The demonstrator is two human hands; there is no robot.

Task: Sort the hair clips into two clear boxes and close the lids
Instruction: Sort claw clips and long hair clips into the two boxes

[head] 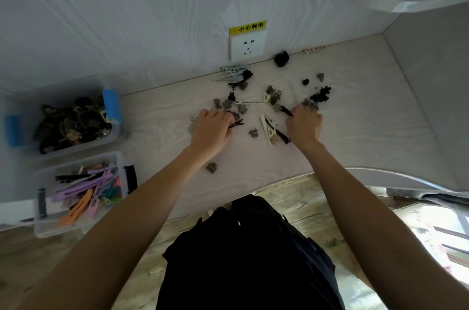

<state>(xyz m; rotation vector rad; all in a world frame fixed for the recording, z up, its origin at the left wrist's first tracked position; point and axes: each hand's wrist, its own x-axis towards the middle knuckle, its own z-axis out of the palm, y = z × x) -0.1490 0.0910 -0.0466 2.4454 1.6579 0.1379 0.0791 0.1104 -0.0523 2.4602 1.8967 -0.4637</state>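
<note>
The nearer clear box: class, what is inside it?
The nearer clear box holds long flat clips in purple, orange, pink, green and black, piled together. Whatever lies beneath the pile is covered.

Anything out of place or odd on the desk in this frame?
One small grey claw clip lies alone near the desk's front edge, apart from the main scatter that the left hand and right hand are working in. A pale long clip also sits off against the wall. Nothing looks damaged.
</note>
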